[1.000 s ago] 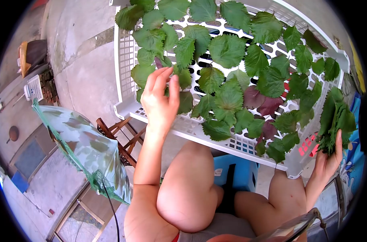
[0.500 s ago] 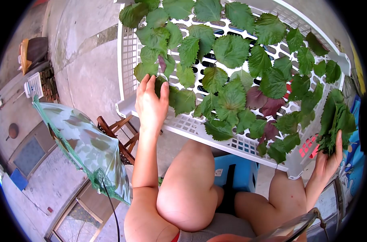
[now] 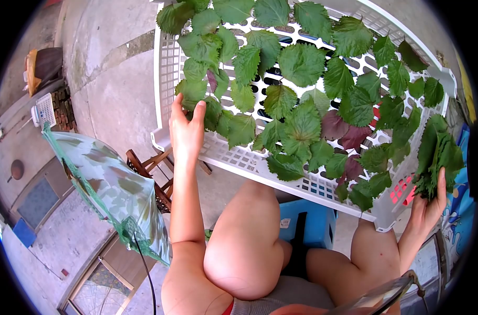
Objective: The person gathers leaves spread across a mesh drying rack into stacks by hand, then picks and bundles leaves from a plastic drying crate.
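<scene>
A white plastic crate (image 3: pixel 233 164) with a slotted floor lies across the view, and green perilla leaves (image 3: pixel 302 65) are spread over it, a few of them purple (image 3: pixel 333 126). At its near left corner is my left hand (image 3: pixel 186 131), thumb and fingers apart, by the edge of a green leaf (image 3: pixel 190 90). I see nothing held in it, though part of the fingers is hidden. At the right end of the crate, my right hand (image 3: pixel 429 206) grips a thick stack of perilla leaves (image 3: pixel 438 157), held upright.
Beneath the crate, between my knees, is a blue box (image 3: pixel 320 223). To the left stand a brown wooden chair (image 3: pixel 152 170) and a leaf-patterned cloth umbrella (image 3: pixel 113 178) with green trim. A blue patterned cloth (image 3: pixel 457 220) hangs at the far right.
My left hand has drawn back a little to the left, its thumb and fingers wider apart, showing more of the leaf beside it. My right hand with its stack stays put.
</scene>
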`<state>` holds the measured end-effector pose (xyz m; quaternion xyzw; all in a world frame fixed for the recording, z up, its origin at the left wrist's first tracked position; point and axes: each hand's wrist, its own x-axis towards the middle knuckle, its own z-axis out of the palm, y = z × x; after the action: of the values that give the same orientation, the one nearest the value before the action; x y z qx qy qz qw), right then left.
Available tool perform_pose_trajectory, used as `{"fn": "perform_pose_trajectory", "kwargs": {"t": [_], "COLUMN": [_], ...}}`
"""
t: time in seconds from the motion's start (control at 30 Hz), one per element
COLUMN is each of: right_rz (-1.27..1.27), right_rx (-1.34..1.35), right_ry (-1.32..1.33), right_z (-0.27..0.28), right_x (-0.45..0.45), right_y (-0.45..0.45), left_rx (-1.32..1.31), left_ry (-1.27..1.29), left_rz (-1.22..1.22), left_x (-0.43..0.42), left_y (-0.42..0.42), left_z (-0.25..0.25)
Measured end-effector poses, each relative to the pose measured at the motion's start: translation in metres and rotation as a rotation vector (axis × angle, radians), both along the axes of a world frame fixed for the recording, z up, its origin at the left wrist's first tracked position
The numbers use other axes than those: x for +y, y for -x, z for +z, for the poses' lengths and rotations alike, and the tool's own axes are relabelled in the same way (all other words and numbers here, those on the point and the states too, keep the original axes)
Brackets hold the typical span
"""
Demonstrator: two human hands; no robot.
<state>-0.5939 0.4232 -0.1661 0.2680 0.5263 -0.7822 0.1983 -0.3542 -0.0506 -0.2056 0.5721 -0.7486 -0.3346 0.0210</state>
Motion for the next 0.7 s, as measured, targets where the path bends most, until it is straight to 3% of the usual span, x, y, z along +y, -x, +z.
{"fn": "perform_pose_trajectory", "kwargs": {"t": [0.1, 0.23, 0.3, 0.37, 0.47, 0.5, 0.57, 0.63, 0.7], "right_rz": [0.065, 0.018, -0.004, -0.008, -0.019, -0.023, -0.011, -0.007, -0.01], "right_rx": [0.0, 0.006, 0.009, 0.009, 0.002, -0.001, -0.006, -0.022, -0.03], "right_ry": [0.052, 0.031, 0.024, 0.02, 0.035, 0.041, 0.038, 0.047, 0.05], "right_z": [-0.002, -0.001, 0.0, 0.0, -0.002, -0.003, -0.002, 0.002, 0.003], "right_x": [0.002, 0.0, -0.001, -0.001, -0.002, -0.002, -0.002, -0.007, -0.005], "right_y": [0.002, 0.0, 0.0, 0.0, 0.0, -0.001, -0.001, -0.002, -0.002], "left_rx": [-0.18, -0.069, 0.213, 0.263, 0.579, 0.578, 0.991, 1.014, 0.771], "left_ry": [0.098, 0.061, 0.071, 0.126, 0.425, 0.428, 0.274, 0.182, 0.592], "left_rz": [-0.1, -0.043, 0.069, 0.089, 0.033, 0.031, 0.123, 0.143, -0.353], "left_x": [-0.006, -0.014, -0.014, -0.003, 0.003, 0.006, 0.021, 0.031, 0.032], "left_y": [-0.002, -0.021, -0.026, -0.018, -0.019, -0.016, 0.001, 0.012, 0.01], "left_z": [-0.005, -0.025, -0.03, -0.015, -0.003, 0.0, 0.011, 0.025, 0.026]}}
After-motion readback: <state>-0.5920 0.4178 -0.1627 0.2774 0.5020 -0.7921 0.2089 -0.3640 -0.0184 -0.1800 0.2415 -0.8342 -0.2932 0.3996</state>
